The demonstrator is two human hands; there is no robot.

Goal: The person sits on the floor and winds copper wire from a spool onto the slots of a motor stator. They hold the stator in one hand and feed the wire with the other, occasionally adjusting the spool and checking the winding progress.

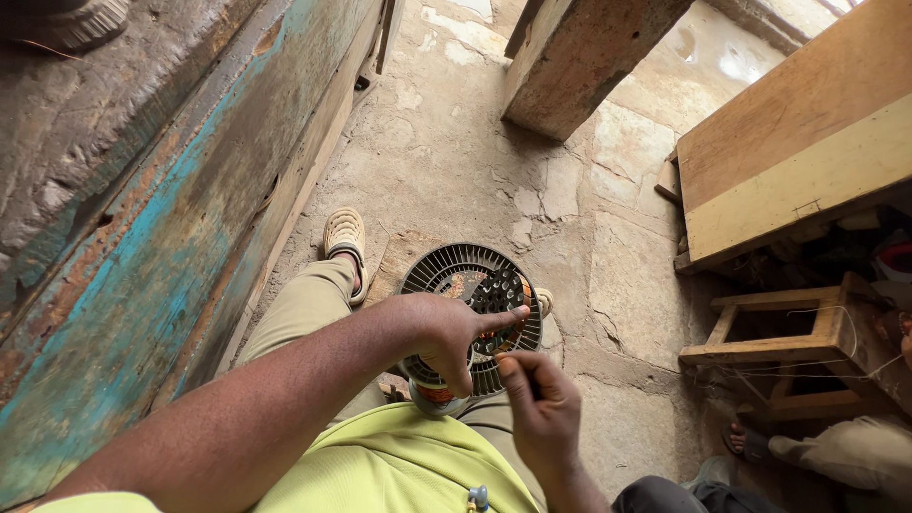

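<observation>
We brace round fan motor [472,313] on lap, above stone floor [456,142]. Left hand [446,337] clamps its rim, forefinger steadying core. Right hand [541,408] pinches closed beside it; whether fingers hold anything, cannot tell.

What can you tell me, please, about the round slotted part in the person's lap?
The fan motor is a round, dark disc with radial slots around its rim and a perforated centre where copper-coloured windings show. It looks like worn metal. It rests tilted on the person's knees, above the stone floor. The left hand lies over it, forefinger pointing across the centre; the right hand pinches at its near edge.
</observation>
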